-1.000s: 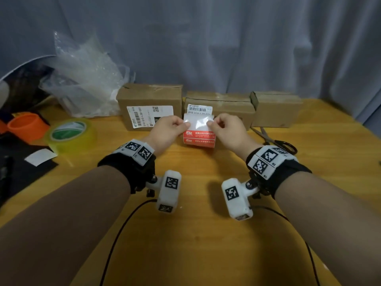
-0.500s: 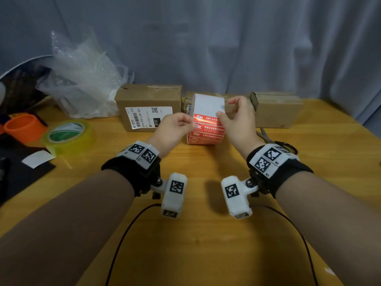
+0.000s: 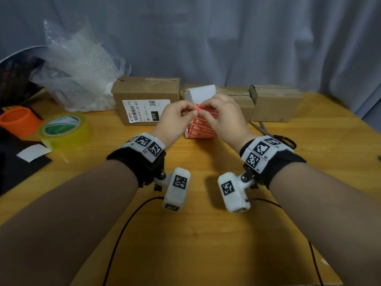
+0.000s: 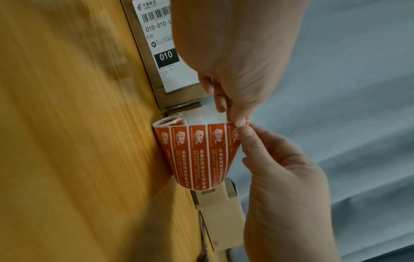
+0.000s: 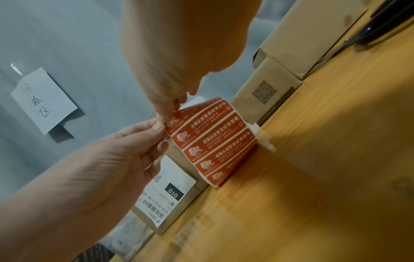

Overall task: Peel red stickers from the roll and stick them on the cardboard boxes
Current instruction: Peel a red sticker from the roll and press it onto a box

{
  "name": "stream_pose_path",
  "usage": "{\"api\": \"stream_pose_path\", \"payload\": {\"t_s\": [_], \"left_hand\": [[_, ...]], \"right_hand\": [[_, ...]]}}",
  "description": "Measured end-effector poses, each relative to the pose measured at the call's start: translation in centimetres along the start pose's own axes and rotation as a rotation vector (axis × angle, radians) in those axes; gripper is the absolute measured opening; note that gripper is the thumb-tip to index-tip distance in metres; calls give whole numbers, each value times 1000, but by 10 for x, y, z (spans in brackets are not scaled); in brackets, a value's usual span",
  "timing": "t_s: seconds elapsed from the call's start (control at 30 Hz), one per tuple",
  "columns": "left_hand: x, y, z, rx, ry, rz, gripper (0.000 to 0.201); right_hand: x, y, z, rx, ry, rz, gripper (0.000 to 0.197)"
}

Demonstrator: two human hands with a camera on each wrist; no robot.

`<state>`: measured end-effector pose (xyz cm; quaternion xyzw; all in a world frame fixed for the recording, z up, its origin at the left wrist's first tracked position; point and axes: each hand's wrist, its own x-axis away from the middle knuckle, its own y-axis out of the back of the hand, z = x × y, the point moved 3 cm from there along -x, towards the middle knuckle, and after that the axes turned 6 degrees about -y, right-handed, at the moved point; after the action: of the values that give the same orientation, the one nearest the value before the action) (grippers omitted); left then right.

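— Where is the sticker roll (image 3: 201,129)?
— On the table (image 3: 206,234), touching the boxes (image 3: 276,106); bare wood lies in front.
— The hands?
— Left hand (image 3: 175,116) and right hand (image 3: 220,114) both pinch the strip's top corner.

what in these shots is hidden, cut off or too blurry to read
- Middle box: head view, its front is mostly behind the right hand and the sticker roll.
- Scissors: head view, partly behind the right wrist band.
- Small white print on the stickers: both wrist views, too fine to read.
- Whether a sticker corner has lifted: the fingertips of the left hand and right hand cover it.
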<state>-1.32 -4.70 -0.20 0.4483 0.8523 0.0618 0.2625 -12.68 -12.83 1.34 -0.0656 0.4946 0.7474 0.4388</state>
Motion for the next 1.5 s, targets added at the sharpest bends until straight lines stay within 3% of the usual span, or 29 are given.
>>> {"api": "stream_pose_path", "payload": {"t_s": [0.13,0.3,0.47,0.7,1.0,1.3,1.5], "left_hand": [[-3,3,-1,-97,-22,-18,13],[-8,5,-1,-33,26,-66,8],[-7,2,-7,44,35,25,13],[-4,-7,-4,44,72,75,7],[3,-10,3,48,142,19,12],[4,-8,-2,-25,94,9,6],[1,-6,-4,17,186,-35,5]], "right_hand": [[-2,0,5,12,-20,6,24],[-3,-3,0,-47,-108,16,24],[-2,-1,-8,-176,-193,35,23],[1,-2,-15,-159,-200,45,19],[10,-5,-13,-200,-231,31,19],[9,-4,-12,-325,-278,32,14],[3,0,-13,-426,-336,16,10]]}}
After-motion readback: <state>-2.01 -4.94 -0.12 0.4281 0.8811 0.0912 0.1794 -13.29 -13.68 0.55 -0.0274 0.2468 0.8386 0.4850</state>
